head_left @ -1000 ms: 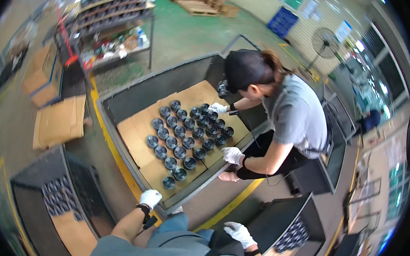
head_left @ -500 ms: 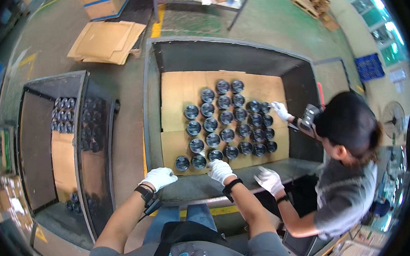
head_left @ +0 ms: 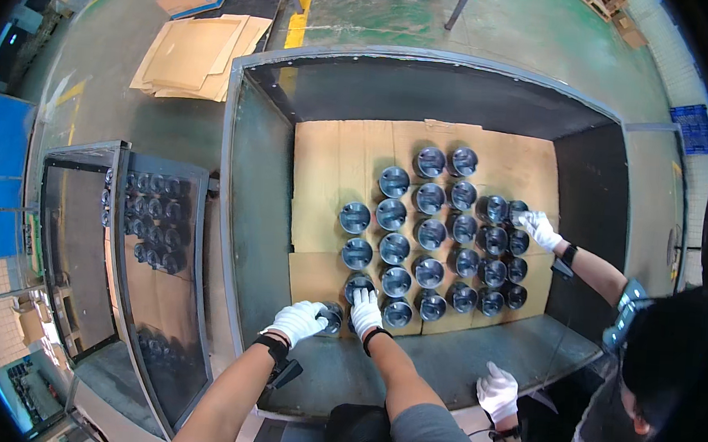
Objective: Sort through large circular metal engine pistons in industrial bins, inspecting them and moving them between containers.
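Observation:
Several dark, shiny pistons (head_left: pixel 430 234) stand in uneven rows on brown cardboard inside a large metal bin. My left hand (head_left: pixel 297 324), in a white glove, has its fingers curled against the nearest left piston (head_left: pixel 332 316). Close beside it, my right hand (head_left: pixel 366 312), also gloved in white, reaches over another piston (head_left: pixel 358 284) with its fingers bent onto the top. Its palm side is hidden, and the hand partly covers one more piston at the near edge.
At the right, a co-worker's gloved hand (head_left: pixel 540 230) touches the far-right pistons; their other hand (head_left: pixel 497 393) hovers by the bin's near rim (head_left: pixel 442 367). A second bin (head_left: pixel 122 246) with pistons stands left. Flat cardboard (head_left: pixel 197 56) lies beyond.
My left hand has moved forward onto the nearest left piston. My right hand has shifted from a front-row piston to one farther left and deeper. The view has moved closer to the bin.

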A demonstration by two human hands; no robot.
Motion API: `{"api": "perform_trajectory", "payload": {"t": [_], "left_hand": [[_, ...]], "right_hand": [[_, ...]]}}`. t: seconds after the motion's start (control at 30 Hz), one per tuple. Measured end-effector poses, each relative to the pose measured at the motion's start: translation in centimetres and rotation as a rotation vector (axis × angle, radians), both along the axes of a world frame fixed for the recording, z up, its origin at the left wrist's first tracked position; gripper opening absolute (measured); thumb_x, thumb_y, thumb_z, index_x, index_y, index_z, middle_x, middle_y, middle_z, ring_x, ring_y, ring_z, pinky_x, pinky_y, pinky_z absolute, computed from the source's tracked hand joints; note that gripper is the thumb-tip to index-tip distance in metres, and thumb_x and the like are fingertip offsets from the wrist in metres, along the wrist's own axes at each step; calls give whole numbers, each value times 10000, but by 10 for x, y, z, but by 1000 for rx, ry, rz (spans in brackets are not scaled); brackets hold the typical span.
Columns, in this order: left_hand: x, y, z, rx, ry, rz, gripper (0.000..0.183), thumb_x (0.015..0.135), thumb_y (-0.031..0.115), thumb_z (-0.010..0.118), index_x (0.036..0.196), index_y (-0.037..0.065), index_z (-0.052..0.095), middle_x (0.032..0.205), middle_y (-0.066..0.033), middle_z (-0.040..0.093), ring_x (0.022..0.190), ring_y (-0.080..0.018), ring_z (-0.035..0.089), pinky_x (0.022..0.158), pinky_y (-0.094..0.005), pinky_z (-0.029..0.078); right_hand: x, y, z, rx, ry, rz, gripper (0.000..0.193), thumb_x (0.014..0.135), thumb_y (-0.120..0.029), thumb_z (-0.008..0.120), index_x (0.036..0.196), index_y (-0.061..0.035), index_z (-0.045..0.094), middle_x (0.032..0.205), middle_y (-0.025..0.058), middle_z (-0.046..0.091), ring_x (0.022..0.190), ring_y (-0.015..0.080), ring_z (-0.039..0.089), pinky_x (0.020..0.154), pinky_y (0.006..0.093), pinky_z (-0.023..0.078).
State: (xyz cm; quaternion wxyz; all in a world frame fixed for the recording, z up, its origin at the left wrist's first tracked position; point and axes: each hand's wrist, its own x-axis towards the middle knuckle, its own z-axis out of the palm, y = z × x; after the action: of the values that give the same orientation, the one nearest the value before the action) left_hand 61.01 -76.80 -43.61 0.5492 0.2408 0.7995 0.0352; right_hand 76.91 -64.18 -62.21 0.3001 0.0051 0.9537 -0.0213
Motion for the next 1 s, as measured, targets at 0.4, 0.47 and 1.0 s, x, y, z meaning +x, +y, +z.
{"api": "perform_trajectory", "payload": {"t": [0.4, 0.47, 1.0], "left_hand": [[-37, 136, -141, 490, 658, -254, 381, 886, 178, 590, 1261, 208, 648, 1372, -227, 509, 1311, -399, 461, 1040, -511, 408], [-40, 126, -199, 305, 780, -285, 418, 920, 253, 575, 1299, 79, 605, 1382, -266, 508, 1319, -425, 453, 1117, -523, 348], [-101, 121, 0, 557, 813, -272, 186, 696, 227, 686, 777, 74, 756, 922, -164, 626, 928, -354, 598, 791, -471, 508]], "right_hand": [[25, -1, -48, -151, 180, -213, 398, 944, -119, 453, 1303, 48, 496, 1095, 173, 616, 961, 296, 621, 885, 370, 494], [7, -19, -34, -135, 160, -161, 382, 944, -116, 449, 1295, 25, 503, 1078, 185, 614, 958, 300, 623, 884, 373, 501], [0, 6, -24, -18, 126, 5, 266, 920, -92, 488, 1119, -67, 663, 1060, 109, 657, 920, 226, 652, 812, 353, 491]]}}
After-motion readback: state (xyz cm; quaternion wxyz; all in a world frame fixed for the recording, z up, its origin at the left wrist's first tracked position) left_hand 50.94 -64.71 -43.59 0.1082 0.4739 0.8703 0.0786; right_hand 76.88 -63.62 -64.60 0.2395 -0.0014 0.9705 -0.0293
